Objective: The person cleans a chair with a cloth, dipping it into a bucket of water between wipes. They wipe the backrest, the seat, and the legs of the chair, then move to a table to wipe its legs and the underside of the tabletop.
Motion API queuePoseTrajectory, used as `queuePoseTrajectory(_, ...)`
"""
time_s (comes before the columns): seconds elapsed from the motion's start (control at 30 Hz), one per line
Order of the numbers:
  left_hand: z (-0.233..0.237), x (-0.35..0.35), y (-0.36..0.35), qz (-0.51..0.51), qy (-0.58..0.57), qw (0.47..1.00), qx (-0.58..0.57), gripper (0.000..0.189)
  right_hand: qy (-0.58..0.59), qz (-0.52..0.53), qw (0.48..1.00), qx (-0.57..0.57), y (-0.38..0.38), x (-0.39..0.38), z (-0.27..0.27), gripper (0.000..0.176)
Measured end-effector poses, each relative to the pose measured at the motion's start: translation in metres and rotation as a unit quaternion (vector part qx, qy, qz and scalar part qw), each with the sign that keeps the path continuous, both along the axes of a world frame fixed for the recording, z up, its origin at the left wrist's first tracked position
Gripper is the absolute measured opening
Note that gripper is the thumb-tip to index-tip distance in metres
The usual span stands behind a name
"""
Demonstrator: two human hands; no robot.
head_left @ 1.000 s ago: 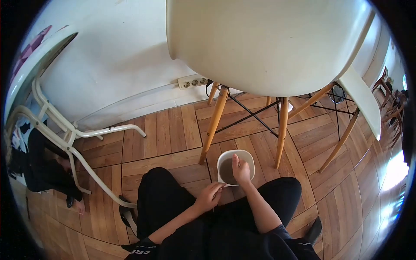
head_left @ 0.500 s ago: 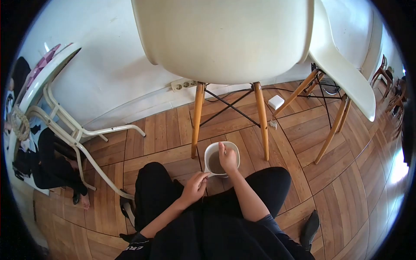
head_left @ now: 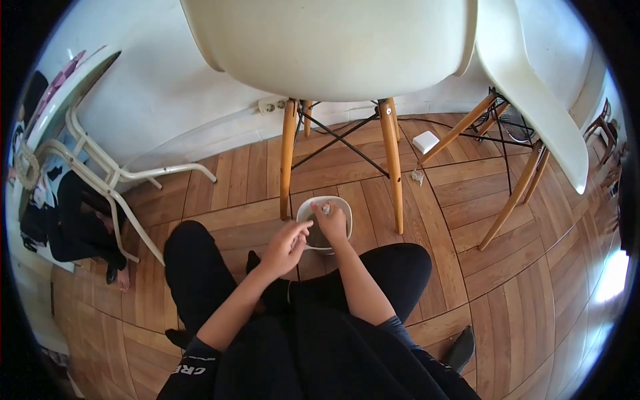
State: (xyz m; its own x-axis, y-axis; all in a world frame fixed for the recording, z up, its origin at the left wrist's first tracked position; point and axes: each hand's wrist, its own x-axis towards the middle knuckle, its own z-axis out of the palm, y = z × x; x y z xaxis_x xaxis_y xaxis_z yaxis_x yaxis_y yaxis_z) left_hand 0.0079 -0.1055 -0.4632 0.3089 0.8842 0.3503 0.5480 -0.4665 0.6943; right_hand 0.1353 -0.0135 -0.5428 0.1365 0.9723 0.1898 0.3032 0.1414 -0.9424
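A white bowl [head_left: 306,212] of murky brown water stands on the wooden floor between my knees, under the front legs of a white chair. My right hand [head_left: 333,225] reaches into the bowl, its fingertips pinched on a small pale grey object [head_left: 326,209] just above the water. Coming in from the left, my left hand [head_left: 285,247] has its fingers stretched out over the near left rim of the bowl and holds nothing. Both forearms are bare, and my legs in black trousers lie on either side.
The white shell chair [head_left: 333,47] on wooden legs [head_left: 287,160] stands right over the bowl, with a second chair [head_left: 533,100] to its right. A power strip [head_left: 270,105] and a white adapter [head_left: 425,141] lie by the wall. At the left are a white tube-frame table [head_left: 100,167] and another person in black [head_left: 73,227].
My view has shifted, so the chair and bowl sit further left and higher. My left hand has left the bowl's near rim and reaches over it; my right hand has lifted the grey object.
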Motion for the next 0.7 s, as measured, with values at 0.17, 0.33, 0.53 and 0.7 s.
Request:
queuePoseTrajectory(0.17, -0.009, 0.010, 0.030, 0.052, -0.086, 0.994, -0.031, 0.031, 0.030, -0.018, 0.998, -0.052, 0.000, 0.001, 0.004, 0.047)
queuePoseTrajectory(0.33, -0.023, 0.018, 0.046, 0.082, -0.161, 0.982, -0.046, 0.031, 0.073, -0.006, 0.994, -0.078, 0.005, 0.003, -0.002, 0.052)
queuePoseTrajectory(0.53, -0.020, 0.015, 0.063, 0.094, -0.204, 0.974, 0.015, 0.031, 0.122, 0.003, 0.986, -0.114, 0.005, -0.004, 0.001, 0.058)
queuePoseTrajectory(0.7, 0.000, 0.015, 0.086, 0.120, -0.241, 0.961, 0.066, 0.030, 0.118, 0.034, 0.987, -0.103, 0.000, -0.005, 0.001, 0.063)
